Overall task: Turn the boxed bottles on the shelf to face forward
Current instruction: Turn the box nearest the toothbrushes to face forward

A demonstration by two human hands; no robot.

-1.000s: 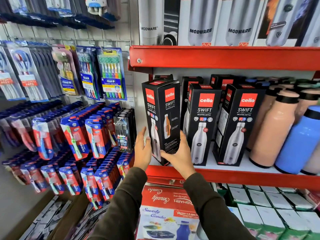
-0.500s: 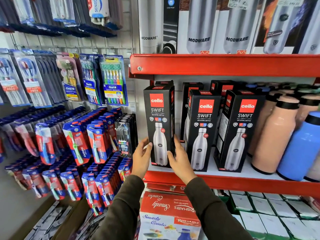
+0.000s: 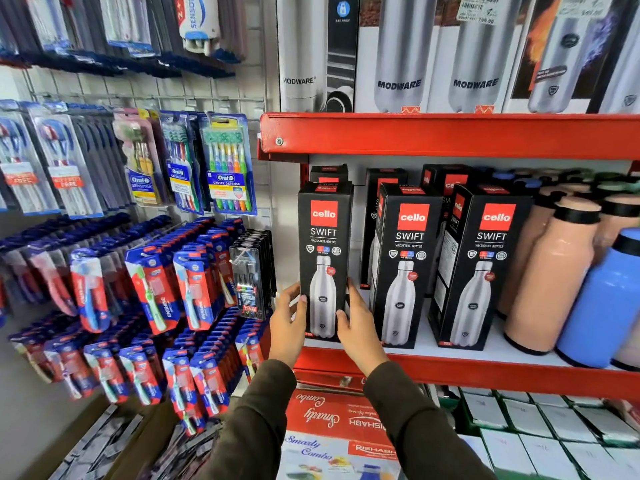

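Note:
Three black Cello Swift bottle boxes stand in a front row on the red shelf [image 3: 485, 370]. The left box [image 3: 323, 237] shows its printed front squarely and stands upright on the shelf. My left hand [image 3: 287, 323] presses its left lower edge and my right hand [image 3: 356, 327] holds its right lower edge. The middle box [image 3: 408, 258] and the right box [image 3: 485, 261] also show their fronts, each turned slightly so a side panel is visible. More black boxes [image 3: 446, 178] stand behind them, partly hidden.
Peach bottles [image 3: 550, 271] and a blue bottle [image 3: 606, 299] stand unboxed at the shelf's right. Toothbrush packs [image 3: 225, 164] hang on the wall grid to the left. Modware boxes [image 3: 398, 53] fill the upper shelf. Red cartons [image 3: 332, 420] lie below.
The left box, first held tilted with its corner toward me, has been rotated so its front faces forward and set upright on the shelf. Both hands stayed on its lower edges.

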